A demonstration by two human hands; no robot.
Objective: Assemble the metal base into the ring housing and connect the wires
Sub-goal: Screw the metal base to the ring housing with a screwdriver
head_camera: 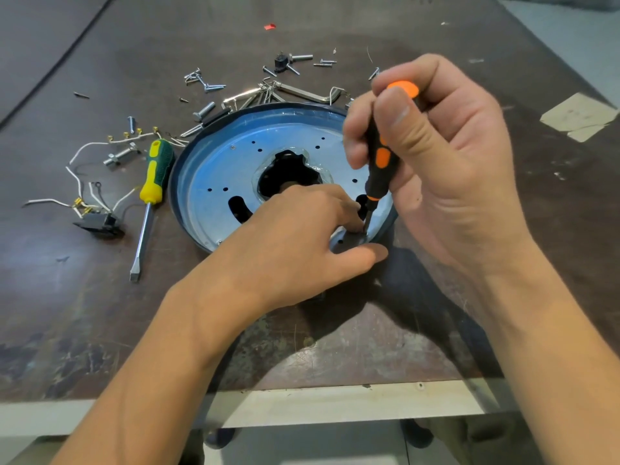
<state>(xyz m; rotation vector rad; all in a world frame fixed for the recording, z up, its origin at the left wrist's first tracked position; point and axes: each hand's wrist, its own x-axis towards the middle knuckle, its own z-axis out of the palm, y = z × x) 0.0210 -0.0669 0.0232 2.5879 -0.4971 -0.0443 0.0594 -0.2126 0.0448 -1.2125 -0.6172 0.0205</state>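
Observation:
The round metal base (228,166), shiny with small holes and a dark central opening, lies inside the dark ring housing (176,182) at the table's middle. My right hand (443,156) grips an orange-and-black screwdriver (380,166) upright, its tip down on the base's near right rim. My left hand (302,243) rests on the near edge of the base, fingertips pinched beside the screwdriver tip; whatever they hold is hidden. White wires (79,182) with yellow terminals and a black switch block (100,224) lie loose to the left.
A green-and-yellow flathead screwdriver (151,196) lies left of the housing. Several loose screws, bolts and hex keys (268,92) are scattered behind the housing. Tape patches (578,115) are stuck at the far right. The table's front edge (302,402) runs close below my forearms.

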